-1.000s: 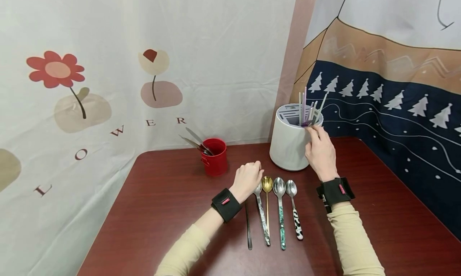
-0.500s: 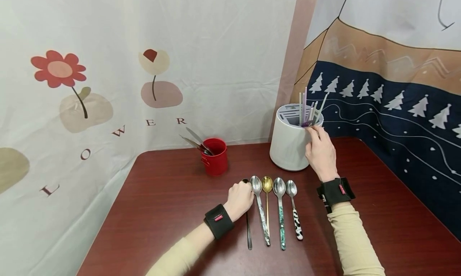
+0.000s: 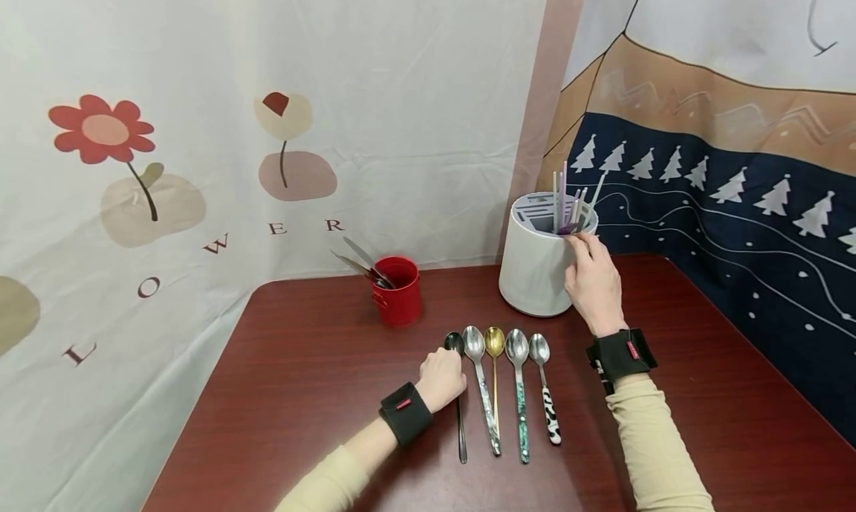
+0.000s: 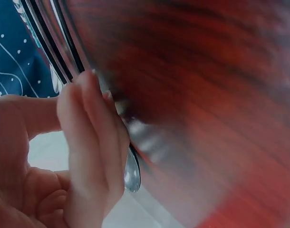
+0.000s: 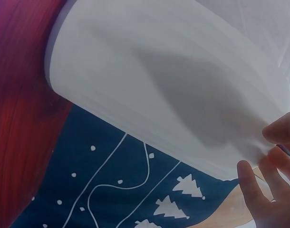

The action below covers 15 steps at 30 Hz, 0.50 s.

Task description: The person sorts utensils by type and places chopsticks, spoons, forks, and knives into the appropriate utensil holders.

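Observation:
In the head view my left hand (image 3: pixel 441 380) pinches the neck of a dark spoon (image 3: pixel 455 342), whose handle lies on the table. From the left wrist, its fingers (image 4: pixel 104 142) and thumb meet over a spoon handle (image 4: pixel 74 52), hiding that stretch. A row of spoons lies to the right: one silver (image 3: pixel 483 382), one gold (image 3: pixel 495 341), one teal-handled (image 3: pixel 523 415), one cow-patterned (image 3: pixel 551 415). My right hand (image 3: pixel 595 285) grips the rim of a white utensil holder (image 3: pixel 531 274); the right wrist view shows thumb and fingertips (image 5: pixel 273 130) at that rim.
A red cup (image 3: pixel 401 304) holding knives (image 3: pixel 361 261) stands at the back, left of the holder. Thin purple and pale green sticks (image 3: pixel 563 192) rise from the holder's slotted top. Printed cloths (image 3: pixel 414 125) hang behind the brown table (image 3: pixel 321 363).
My left hand has come down and to the left, from over the silver spoon's bowl to the dark spoon's neck. The right hand stays at the holder's rim.

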Motion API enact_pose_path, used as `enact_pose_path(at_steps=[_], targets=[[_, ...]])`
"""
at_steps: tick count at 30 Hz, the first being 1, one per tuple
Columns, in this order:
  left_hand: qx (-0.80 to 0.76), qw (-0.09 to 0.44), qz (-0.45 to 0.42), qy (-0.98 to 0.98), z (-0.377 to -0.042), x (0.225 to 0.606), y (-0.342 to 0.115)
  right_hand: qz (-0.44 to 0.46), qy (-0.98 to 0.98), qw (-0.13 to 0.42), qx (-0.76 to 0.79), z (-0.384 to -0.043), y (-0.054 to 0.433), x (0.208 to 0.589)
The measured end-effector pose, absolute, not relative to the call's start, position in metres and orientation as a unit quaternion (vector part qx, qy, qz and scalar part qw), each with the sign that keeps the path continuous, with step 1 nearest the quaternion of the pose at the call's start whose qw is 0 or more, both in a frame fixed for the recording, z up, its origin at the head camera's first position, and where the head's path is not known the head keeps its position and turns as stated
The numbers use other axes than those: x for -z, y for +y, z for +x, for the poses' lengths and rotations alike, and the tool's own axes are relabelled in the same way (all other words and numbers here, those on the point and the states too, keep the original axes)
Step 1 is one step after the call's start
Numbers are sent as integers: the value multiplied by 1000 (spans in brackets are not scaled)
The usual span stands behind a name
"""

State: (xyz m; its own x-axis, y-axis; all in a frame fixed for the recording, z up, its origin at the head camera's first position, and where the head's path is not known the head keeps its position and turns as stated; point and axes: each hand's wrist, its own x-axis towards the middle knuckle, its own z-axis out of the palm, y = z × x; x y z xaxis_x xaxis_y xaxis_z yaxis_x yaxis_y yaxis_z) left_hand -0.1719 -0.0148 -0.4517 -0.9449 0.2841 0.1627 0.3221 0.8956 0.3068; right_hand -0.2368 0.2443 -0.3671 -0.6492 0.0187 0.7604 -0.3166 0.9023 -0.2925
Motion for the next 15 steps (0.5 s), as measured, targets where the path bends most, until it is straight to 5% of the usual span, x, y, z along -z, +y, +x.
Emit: enact_pose_path(at_steps=[15], targets=[[235,-45,-116,-964,-178,444,-17,80,-889,402,-203,-236,244,366]])
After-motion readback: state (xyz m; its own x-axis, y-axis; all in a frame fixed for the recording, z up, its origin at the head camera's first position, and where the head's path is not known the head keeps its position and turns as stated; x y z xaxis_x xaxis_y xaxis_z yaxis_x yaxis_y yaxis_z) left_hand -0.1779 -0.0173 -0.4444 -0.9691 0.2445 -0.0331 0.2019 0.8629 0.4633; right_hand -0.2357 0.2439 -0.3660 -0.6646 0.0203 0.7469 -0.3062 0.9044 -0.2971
